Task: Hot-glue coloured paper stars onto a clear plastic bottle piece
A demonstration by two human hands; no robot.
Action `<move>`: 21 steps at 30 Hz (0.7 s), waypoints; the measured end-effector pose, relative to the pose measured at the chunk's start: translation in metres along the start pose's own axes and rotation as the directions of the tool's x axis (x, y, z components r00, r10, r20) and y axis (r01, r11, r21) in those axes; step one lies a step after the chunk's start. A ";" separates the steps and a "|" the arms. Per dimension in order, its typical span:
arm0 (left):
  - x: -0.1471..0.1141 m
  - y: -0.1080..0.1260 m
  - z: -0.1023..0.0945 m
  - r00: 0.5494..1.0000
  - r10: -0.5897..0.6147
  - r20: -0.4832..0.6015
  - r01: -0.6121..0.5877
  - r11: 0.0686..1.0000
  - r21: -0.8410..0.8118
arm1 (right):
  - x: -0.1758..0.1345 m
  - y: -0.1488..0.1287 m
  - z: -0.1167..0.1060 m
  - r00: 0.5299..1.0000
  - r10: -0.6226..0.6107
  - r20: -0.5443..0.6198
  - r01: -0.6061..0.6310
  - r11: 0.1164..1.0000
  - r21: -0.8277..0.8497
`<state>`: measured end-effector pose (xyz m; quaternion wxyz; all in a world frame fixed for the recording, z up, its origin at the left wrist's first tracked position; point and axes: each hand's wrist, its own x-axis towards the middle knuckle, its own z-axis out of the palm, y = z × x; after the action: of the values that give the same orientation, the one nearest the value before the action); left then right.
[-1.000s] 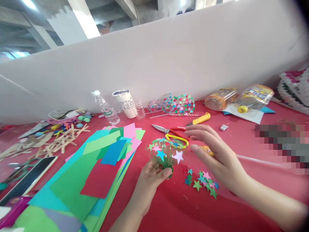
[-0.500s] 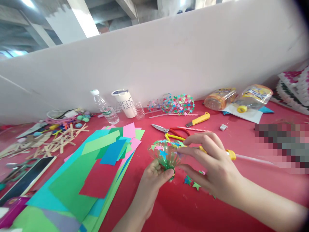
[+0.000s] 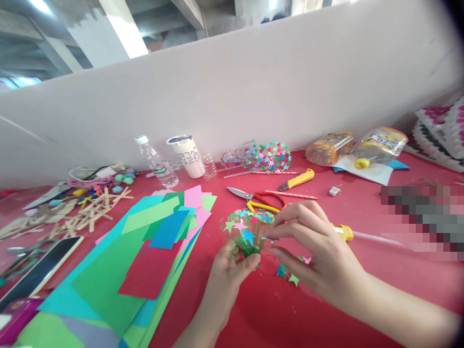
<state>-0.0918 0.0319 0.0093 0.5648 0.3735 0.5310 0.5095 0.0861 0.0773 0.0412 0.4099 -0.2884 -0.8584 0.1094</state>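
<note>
My left hand (image 3: 232, 270) is closed around the green lower end of a flared clear plastic bottle piece (image 3: 250, 240). Star stickers in green, pink and blue cover its flared top, which tilts upward. My right hand (image 3: 311, 241) is at the piece's right rim, thumb and fingers curled toward each other. A small pale bluish bit shows at its fingertips, too small to name. Loose paper stars (image 3: 288, 274) lie on the table below the right hand. Scissors (image 3: 253, 197) with red and yellow handles lie just behind the piece.
Coloured paper sheets (image 3: 112, 270) spread at left, beside a phone (image 3: 41, 270) and wooden sticks (image 3: 96, 212). Along the wall stand a water bottle (image 3: 159, 166) and a tumbler (image 3: 186, 157). A star-covered bottle (image 3: 268, 157), yellow cutter (image 3: 299, 180) and glue gun (image 3: 344, 233) lie rightward.
The plastic piece has turned slightly in my left hand, with its stars a little shifted. My right hand stays at the rim, moved only slightly.
</note>
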 end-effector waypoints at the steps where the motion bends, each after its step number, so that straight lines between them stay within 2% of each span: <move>1: 0.001 -0.001 -0.001 1.000 0.004 -0.004 -0.004 1.000 0.002 | 0.000 0.000 0.000 1.000 -0.002 -0.015 0.002 1.000 0.003; 7: -0.001 -0.003 0.001 1.000 0.006 0.009 -0.006 1.000 0.014 | 0.000 -0.001 -0.001 0.994 -0.013 -0.104 0.015 1.000 0.020; 14: -0.006 -0.001 0.007 1.000 0.000 -0.005 0.000 1.000 0.025 | 0.000 -0.002 -0.002 0.990 -0.043 -0.137 0.048 0.998 0.033; 21: -0.004 0.000 0.005 0.998 0.012 -0.063 -0.008 0.997 0.078 | 0.000 -0.002 -0.001 0.994 -0.053 -0.092 0.053 0.999 0.001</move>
<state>-0.0864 0.0282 0.0111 0.5303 0.3814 0.5660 0.5029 0.0865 0.0759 0.0425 0.4520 -0.2695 -0.8459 0.0865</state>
